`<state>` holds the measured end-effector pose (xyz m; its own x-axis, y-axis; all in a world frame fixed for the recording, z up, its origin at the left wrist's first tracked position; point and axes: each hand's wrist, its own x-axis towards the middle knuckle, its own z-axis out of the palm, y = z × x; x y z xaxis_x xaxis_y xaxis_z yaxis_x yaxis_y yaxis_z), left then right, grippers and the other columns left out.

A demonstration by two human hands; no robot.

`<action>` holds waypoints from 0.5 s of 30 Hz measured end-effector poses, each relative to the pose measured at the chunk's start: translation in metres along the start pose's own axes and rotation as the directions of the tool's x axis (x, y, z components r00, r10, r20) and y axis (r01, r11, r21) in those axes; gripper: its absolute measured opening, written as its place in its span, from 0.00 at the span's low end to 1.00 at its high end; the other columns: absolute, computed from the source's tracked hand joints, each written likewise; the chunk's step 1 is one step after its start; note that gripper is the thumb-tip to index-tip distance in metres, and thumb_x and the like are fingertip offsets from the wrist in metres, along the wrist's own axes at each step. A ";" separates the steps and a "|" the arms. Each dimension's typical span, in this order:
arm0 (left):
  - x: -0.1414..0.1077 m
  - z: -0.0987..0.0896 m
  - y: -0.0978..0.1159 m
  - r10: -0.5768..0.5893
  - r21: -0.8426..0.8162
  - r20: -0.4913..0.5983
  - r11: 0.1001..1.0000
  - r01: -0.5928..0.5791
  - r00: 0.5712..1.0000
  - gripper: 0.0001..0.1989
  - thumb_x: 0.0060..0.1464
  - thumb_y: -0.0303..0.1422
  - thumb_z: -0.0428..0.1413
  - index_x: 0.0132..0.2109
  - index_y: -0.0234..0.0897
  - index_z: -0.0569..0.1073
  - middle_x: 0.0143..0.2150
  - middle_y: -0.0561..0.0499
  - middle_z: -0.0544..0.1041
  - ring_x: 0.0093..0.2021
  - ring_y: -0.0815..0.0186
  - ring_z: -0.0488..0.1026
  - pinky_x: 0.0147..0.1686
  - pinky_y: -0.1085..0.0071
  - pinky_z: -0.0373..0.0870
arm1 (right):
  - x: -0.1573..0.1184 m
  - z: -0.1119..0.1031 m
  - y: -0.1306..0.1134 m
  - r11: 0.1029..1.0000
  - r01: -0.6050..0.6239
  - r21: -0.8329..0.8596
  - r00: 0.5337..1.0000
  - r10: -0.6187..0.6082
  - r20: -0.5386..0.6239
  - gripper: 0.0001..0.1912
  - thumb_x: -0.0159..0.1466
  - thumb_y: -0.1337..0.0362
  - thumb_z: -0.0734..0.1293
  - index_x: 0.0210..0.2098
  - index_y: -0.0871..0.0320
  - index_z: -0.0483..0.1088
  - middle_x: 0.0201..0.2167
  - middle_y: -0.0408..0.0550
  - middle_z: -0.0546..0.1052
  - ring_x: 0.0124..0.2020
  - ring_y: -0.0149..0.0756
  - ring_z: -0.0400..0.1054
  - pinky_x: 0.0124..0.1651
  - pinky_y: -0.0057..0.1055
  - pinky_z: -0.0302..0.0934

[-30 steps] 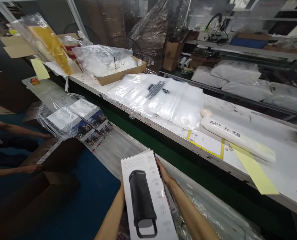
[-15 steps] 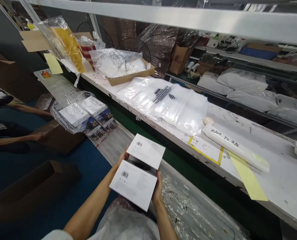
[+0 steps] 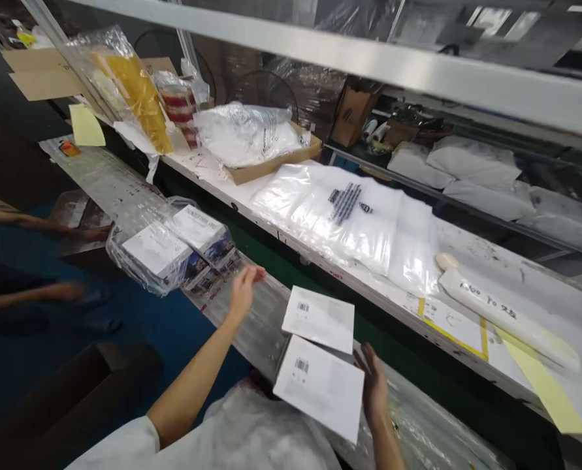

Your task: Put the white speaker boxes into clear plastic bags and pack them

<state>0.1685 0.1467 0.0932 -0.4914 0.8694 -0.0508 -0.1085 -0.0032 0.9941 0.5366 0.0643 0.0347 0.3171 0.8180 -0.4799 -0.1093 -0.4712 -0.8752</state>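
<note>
The left hand [image 3: 244,292] is empty, fingers extended over the grey belt [image 3: 261,329]; the right hand [image 3: 375,385] has its fingers loosely spread beside the nearer white box [image 3: 320,390], contact unclear. That box, at the belt's near edge, and the farther white box [image 3: 320,318] show barcodes. Belt surface separates them from plastic-wrapped boxes [image 3: 157,248]. On the bench [image 3: 560,303], a white roll [image 3: 509,320] bears handwriting ending "25".

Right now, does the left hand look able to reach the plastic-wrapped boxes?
Probably yes: the left hand looks empty and is near the plastic-wrapped boxes, with nothing visible between them.
</note>
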 end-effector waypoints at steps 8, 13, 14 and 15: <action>0.226 0.048 0.123 0.439 0.668 0.259 0.562 -0.488 0.860 0.21 0.68 0.44 0.55 0.58 0.34 0.79 0.61 0.38 0.80 0.62 0.47 0.73 0.63 0.52 0.66 | -0.014 0.040 -0.137 0.841 0.499 -0.211 0.866 -0.493 0.082 0.20 0.62 0.40 0.71 0.34 0.50 0.79 0.26 0.47 0.76 0.31 0.46 0.72 0.37 0.43 0.71; 0.255 0.079 0.109 0.325 0.737 0.516 0.304 -0.604 0.793 0.11 0.67 0.35 0.58 0.47 0.38 0.84 0.63 0.41 0.80 0.67 0.45 0.69 0.68 0.41 0.55 | -0.007 0.132 -0.205 0.688 0.668 -0.283 0.739 -0.568 0.362 0.22 0.65 0.42 0.69 0.32 0.54 0.77 0.28 0.48 0.79 0.34 0.45 0.74 0.44 0.42 0.71; 0.255 0.082 0.109 0.352 0.720 0.523 0.304 -0.623 0.776 0.11 0.68 0.32 0.56 0.45 0.39 0.85 0.61 0.44 0.81 0.67 0.47 0.69 0.69 0.42 0.54 | 0.000 0.151 -0.220 0.656 0.698 -0.286 0.711 -0.590 0.382 0.21 0.66 0.43 0.69 0.32 0.55 0.77 0.30 0.49 0.80 0.36 0.45 0.75 0.47 0.43 0.71; 0.254 0.084 0.112 0.387 0.705 0.519 0.311 -0.637 0.762 0.13 0.69 0.31 0.54 0.43 0.40 0.84 0.60 0.45 0.82 0.67 0.48 0.69 0.69 0.43 0.53 | 0.008 0.170 -0.235 0.622 0.727 -0.291 0.684 -0.619 0.385 0.20 0.66 0.44 0.68 0.33 0.55 0.77 0.33 0.50 0.81 0.39 0.46 0.76 0.49 0.44 0.70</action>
<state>0.1041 0.4086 0.1995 0.0314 0.9179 0.3956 0.8889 -0.2066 0.4088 0.4049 0.2373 0.2263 -0.0784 0.9786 0.1901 0.4367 0.2052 -0.8759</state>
